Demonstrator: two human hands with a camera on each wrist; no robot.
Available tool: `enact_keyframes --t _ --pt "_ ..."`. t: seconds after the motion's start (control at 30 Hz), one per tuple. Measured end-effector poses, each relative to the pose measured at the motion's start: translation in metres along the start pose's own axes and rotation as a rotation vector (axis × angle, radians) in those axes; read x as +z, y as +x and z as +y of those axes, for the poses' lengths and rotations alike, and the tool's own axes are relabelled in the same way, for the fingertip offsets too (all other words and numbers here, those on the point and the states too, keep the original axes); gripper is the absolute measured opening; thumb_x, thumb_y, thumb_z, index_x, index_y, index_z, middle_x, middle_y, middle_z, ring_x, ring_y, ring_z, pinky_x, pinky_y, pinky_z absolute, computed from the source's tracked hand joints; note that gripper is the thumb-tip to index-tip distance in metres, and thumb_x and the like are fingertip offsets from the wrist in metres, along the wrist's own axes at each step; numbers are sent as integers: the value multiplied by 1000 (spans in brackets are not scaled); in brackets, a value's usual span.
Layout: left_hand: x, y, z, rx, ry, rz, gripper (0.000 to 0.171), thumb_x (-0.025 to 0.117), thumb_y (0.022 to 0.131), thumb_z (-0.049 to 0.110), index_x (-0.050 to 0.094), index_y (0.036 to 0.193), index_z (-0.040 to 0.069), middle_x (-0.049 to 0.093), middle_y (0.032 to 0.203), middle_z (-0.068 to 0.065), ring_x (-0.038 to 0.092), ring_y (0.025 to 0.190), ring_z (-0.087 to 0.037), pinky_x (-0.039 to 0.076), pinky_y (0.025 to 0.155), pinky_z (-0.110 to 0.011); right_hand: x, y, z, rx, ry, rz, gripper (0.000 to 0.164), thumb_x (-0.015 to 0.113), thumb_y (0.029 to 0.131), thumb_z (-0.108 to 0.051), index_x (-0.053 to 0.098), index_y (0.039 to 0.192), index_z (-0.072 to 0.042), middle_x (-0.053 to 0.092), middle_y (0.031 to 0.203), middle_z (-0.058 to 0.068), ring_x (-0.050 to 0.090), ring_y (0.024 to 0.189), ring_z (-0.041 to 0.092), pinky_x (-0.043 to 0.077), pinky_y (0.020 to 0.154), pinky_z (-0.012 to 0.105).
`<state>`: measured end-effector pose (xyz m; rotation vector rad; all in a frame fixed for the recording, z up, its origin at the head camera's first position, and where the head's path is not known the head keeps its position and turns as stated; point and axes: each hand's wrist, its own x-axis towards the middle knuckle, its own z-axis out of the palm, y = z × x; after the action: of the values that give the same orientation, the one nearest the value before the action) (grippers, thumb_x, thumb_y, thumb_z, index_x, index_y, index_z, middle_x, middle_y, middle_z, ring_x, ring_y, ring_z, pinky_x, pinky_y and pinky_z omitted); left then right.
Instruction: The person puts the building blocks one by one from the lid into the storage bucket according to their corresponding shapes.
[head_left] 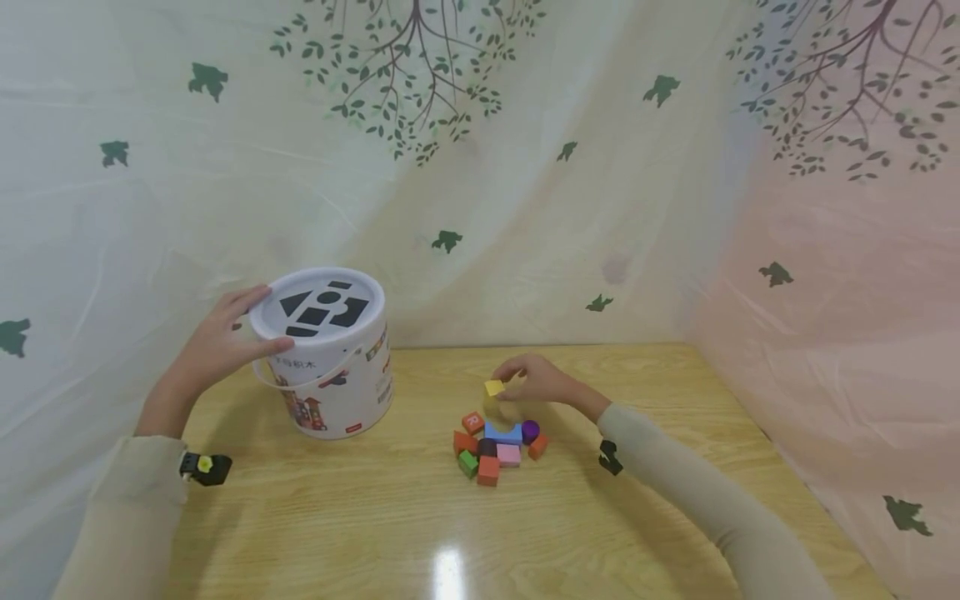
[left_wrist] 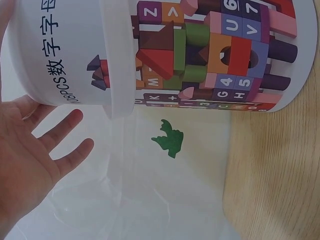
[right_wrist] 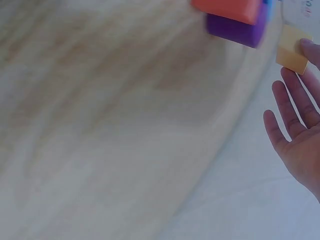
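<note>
My left hand (head_left: 225, 337) rests against the lid edge of a white toy-block bucket (head_left: 337, 383), its thumb at the front and other fingers farther back. In the left wrist view its visible fingers (left_wrist: 67, 127) are straight and spread beside the bucket. Above the small block pile, my right hand (head_left: 536, 379) pinches a yellow block (right_wrist: 292, 50) between thumb and fingertips. Under that hand, a blue block (head_left: 502, 433) with a hollowed top lies in the pile. A purple round block (head_left: 530, 430) sits right beside it.
Nearer the table's front are a pink block (head_left: 508, 455), a red-orange block (head_left: 488, 471) and a green block (head_left: 468, 463). An orange block marked R (head_left: 472, 422) lies at the pile's back left. Behind the wooden table (head_left: 360, 517) hangs a leaf-patterned cloth (head_left: 525, 275).
</note>
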<state>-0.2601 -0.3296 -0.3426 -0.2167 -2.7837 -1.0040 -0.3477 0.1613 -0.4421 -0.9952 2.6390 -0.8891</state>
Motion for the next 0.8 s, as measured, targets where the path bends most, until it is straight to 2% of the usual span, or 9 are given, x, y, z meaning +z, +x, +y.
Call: enact_keyframes --t 0.2,0.33,0.53,0.63,0.8 --pt "0 0 2 -1 -4 -2 105 80 85 47 20 164 15 17 167 -26 25 145 -58 26 107 -83 -20 13 -22 -54 -7 49 35 81 87 -25 75 117 -8 75 117 7 68 110 25 53 102 55" --pt "0 0 3 -5 5 -2 105 80 85 48 19 164 15 16 167 -27 25 144 -59 27 107 -82 -36 24 -44 -84 8 86 34 80 88 -24 75 117 -7 75 117 8 68 110 27 52 104 56" --pt "0 0 3 0 7 -4 106 79 85 49 19 164 14 16 166 -28 25 144 -60 27 106 -83 -61 42 -82 -107 45 161 31 78 90 -23 74 117 -9 76 114 6 67 111 28 51 106 49" --pt "0 0 2 -3 10 -4 106 79 85 49 19 164 14 16 167 -27 26 143 -60 28 106 -83 -67 53 -100 -123 57 197 32 79 90 -24 74 118 -10 75 113 6 67 111 28 51 105 44" --pt "1 0 1 2 12 -1 106 80 85 49 19 164 13 16 166 -28 25 143 -61 27 105 -83 -70 72 -127 -154 94 240 31 79 90 -24 74 117 -10 75 111 5 67 108 23 51 106 46"
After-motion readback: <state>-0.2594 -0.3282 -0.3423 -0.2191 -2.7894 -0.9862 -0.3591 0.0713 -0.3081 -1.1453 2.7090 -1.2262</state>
